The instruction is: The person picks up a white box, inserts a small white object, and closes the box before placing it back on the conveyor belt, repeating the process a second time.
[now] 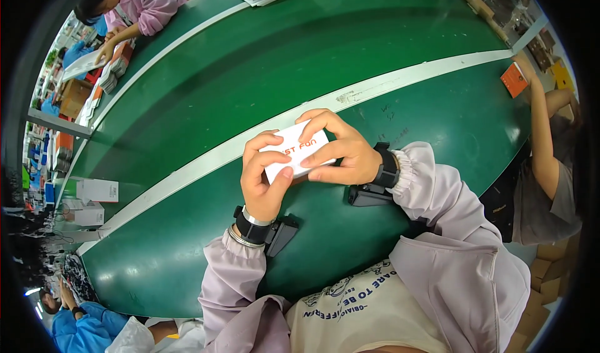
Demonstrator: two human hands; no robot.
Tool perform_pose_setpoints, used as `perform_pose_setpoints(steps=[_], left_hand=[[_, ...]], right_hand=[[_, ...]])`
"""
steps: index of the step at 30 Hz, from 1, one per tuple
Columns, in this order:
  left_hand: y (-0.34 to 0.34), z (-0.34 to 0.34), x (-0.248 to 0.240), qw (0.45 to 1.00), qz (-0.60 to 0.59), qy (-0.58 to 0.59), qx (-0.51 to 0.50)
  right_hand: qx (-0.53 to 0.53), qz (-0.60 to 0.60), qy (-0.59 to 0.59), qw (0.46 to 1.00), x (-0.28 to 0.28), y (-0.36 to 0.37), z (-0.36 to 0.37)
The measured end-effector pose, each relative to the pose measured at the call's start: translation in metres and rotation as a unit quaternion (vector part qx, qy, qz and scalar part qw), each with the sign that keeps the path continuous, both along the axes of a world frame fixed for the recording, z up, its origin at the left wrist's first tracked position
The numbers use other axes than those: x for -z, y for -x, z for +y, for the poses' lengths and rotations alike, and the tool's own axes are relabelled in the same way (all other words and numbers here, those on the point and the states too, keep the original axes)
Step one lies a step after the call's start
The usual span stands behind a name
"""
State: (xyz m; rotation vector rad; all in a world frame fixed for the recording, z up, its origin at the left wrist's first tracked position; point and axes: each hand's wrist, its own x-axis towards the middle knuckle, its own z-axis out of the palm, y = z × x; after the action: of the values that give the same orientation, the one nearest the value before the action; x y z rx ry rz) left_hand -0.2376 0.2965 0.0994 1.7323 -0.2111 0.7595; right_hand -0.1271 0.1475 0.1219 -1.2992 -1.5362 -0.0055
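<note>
— Left hand [265, 181] first: how does it sit on that small white box [299, 155]?

— Clenched on the box's near left end, thumb along the lower edge and fingers curled over the top. It looks like the steadying grip, keeping the box level above the table [350, 247].

— And the right hand [340, 153]?

— It grasps the box too, from the far right end, fingertips arched over the upper edge and thumb under the side. With both ends pinched, the printed face stays turned up toward the wearer, probably so it can be checked or squared.

— Is the box resting on anything?

— I'd say no: it is held just over the green surface, near the white stripe [187, 175] that runs across the table.

— What else is close?

— Black wrist devices [282, 234] are strapped to both forearms, over pale lilac sleeves [450, 197].

— Farther out?

— To the right, another person's arm holds an orange box [514, 79] at the table's edge. Far left, a person in pink [147, 3] bends over stacked cartons [112, 72], and white boxes [94, 190] stand beyond the table's left rim.
</note>
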Motion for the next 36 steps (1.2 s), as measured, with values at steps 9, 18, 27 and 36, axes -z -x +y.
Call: perform_pose_setpoints(steps=[9,18,27,36], left_hand=[[-0.01,0.042,0.015,0.953,0.116,0.281,0.002],[0.035,0.169,0.036,0.915,0.143,0.371,-0.064],[0.032,0.172,0.036,0.919,0.148,0.346,-0.116],[0.026,0.164,0.032,0.919,0.146,0.345,-0.123]], right_hand=[[0.053,-0.024,0.024,0.998,0.001,-0.02,-0.017],[0.594,-0.085,-0.042,0.799,0.016,-0.126,-0.165],[0.747,-0.168,-0.113,0.634,-0.004,-0.126,-0.161],[0.508,0.217,0.169,0.816,0.039,-0.132,-0.144]])
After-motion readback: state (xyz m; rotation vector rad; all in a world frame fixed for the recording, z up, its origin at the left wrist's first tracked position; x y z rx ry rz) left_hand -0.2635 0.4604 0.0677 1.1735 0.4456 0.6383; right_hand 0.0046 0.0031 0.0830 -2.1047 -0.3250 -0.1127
